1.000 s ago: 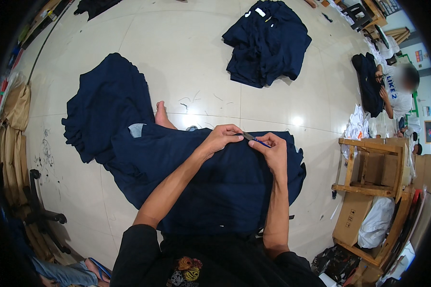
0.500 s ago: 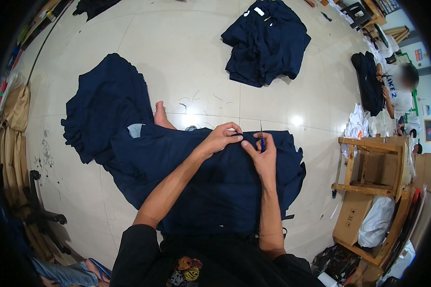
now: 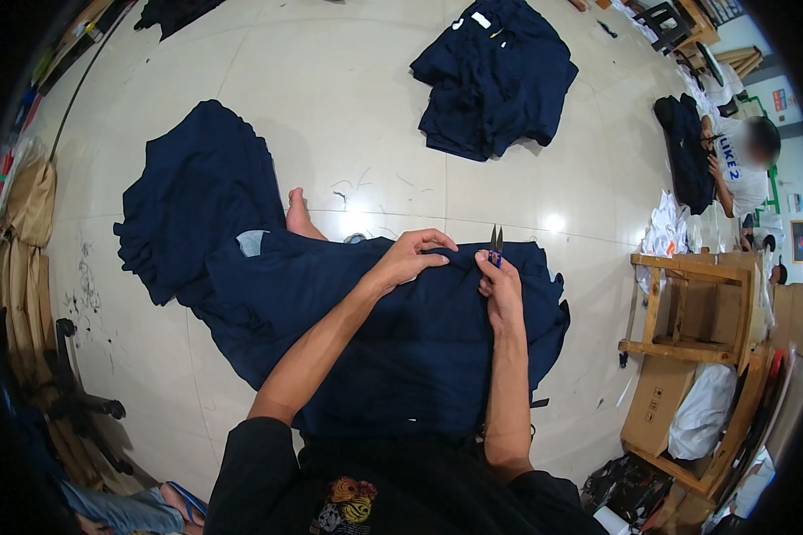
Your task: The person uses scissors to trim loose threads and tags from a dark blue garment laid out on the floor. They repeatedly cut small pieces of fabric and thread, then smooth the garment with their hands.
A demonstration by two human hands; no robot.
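Dark navy cloth, seemingly a garment (image 3: 401,357), lies spread over my lap. My left hand (image 3: 408,259) grips its far edge, thumb below and fingers curled above the fold. Close to the right of it, my right hand (image 3: 504,290) is closed round small thread snips (image 3: 496,242) with a blue handle. The snips' two dark blades point away from me and stand slightly apart, above the cloth's far edge. A light grey patch (image 3: 252,243) shows on the cloth at left.
More navy garments (image 3: 205,178) are heaped at left, and another navy pile (image 3: 500,89) lies far ahead on the tiled floor (image 3: 330,89). A wooden stool (image 3: 687,348) and cartons stand at right. Beyond them, another person (image 3: 740,160) handles dark cloth. A wheeled chair base (image 3: 80,406) is at left.
My right hand has moved slightly right, away from my left hand, and turned the snips so both blades show. The left hand stays nearly in place on the cloth.
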